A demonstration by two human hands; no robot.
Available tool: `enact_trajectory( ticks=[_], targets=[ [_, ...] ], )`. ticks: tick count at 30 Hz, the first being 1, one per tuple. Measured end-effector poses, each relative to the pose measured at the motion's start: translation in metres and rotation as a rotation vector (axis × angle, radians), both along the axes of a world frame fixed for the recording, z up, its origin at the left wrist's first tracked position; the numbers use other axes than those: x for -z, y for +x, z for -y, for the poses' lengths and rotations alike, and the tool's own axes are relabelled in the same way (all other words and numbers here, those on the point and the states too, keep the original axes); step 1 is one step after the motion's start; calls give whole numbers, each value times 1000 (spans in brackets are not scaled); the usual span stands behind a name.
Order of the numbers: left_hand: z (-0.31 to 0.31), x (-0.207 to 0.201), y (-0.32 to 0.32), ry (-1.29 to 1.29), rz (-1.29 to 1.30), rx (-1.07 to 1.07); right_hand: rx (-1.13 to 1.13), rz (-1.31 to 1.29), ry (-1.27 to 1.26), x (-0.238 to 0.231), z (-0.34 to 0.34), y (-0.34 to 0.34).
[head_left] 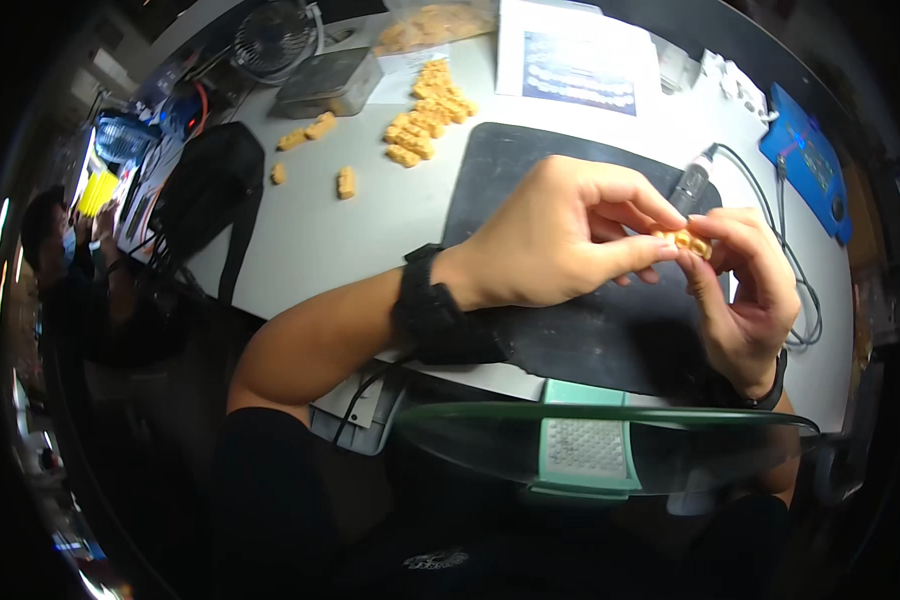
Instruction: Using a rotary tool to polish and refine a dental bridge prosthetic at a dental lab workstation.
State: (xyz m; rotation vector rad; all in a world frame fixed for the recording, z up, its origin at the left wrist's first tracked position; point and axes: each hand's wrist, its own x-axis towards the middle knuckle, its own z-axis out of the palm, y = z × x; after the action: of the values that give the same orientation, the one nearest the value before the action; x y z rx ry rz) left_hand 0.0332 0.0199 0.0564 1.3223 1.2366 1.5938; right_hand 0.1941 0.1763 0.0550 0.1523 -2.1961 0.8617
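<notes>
Between my fingertips, above the dark work mat [530, 180], sits a small orange plastic part [686, 240]. My left hand [555, 240] pinches it from one side with thumb and forefinger closed narrow; my right hand [745, 290] closes on the other side, fingers curled around it. I judge the part light, rigid and smooth, so it could slip; grip belongs on its flat outer faces, with moderate pressure. Farther out, a pile of similar orange pieces [428, 112] lies on the grey table [300, 230], near a metal box [328, 82] and a printed sheet [578, 60].
</notes>
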Motion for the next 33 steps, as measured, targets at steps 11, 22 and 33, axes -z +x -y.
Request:
enact_trajectory(
  ticks=[11,22,33],
  targets=[
    [-4,2,-7,58,-321,-151,9,40,-31,3,-1,-1],
    [69,-33,-60,9,-1058,-468,-41,85,-209,3,1,5],
    [101,-17,-166,-369,-1094,-820,-112,115,-203,1,3,9]
  ],
)
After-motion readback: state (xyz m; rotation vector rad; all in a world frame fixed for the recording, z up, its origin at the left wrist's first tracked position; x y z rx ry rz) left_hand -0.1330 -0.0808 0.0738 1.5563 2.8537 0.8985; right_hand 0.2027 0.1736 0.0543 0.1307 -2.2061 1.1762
